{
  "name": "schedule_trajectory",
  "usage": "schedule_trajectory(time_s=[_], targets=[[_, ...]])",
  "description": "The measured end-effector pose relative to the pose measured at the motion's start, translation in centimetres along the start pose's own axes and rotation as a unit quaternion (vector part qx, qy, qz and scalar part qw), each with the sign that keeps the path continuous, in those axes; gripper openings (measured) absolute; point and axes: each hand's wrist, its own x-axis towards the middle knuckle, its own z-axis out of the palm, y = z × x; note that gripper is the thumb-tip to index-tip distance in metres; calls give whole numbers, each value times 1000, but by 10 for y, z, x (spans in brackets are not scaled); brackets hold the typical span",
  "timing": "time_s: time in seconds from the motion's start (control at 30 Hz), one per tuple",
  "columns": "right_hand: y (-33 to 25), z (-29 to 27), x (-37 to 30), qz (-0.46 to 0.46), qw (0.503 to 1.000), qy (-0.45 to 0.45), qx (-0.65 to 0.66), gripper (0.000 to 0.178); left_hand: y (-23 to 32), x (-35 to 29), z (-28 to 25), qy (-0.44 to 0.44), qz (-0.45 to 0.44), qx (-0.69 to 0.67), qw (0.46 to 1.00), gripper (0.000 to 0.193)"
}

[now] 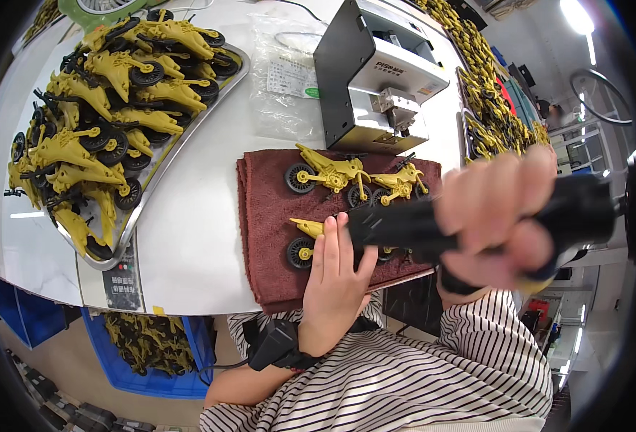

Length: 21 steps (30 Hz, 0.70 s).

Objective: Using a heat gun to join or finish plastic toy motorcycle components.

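Observation:
A yellow toy motorcycle (306,227) with black wheels lies on a folded brown towel (267,216). My left hand (338,277) holds it down, its fingertips on the yellow body and the thumb set apart. A black electric screwdriver (397,229) is gripped in my right hand (496,209), which is blurred by motion. Its tip end reaches over the motorcycle beside my left fingers and hides much of the toy; where the bit touches cannot be seen. Farther back on the towel lie two more yellow toy motorcycles, one left (336,173) and one right (403,180).
A grey-and-black screw feeder (354,93) stands behind the towel, next to a clear plastic bag (283,108). At left, a metal-rimmed tray (161,176) is heaped with yellow motorcycles. Blue bins (203,345) sit below the table's front edge. More yellow parts (476,93) pile up at far right.

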Motion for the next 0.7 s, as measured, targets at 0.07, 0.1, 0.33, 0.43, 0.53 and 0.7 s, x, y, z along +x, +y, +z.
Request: schedule_trajectory(time_s=[0.07,0.1,0.33,0.43,0.53,0.7], targets=[[-35,-11,14,-16,997,66,-46,20,5,4,-7,36,10,19,999,104],[-47,-31,17,-36,995,73,-50,17,7,6,-8,36,19,20,999,104],[-20,-79,45,-67,970,200,-123,13,3,4,-3,46,2,19,999,106],[-14,-83,47,-65,970,198,-128,11,4,4,-1,55,2,17,998,105],[-8,-87,47,-55,975,176,-126,11,5,4,-2,64,3,12,998,104],[-13,-65,47,-8,972,172,-157,11,3,4,-2,61,1,11,998,104]])
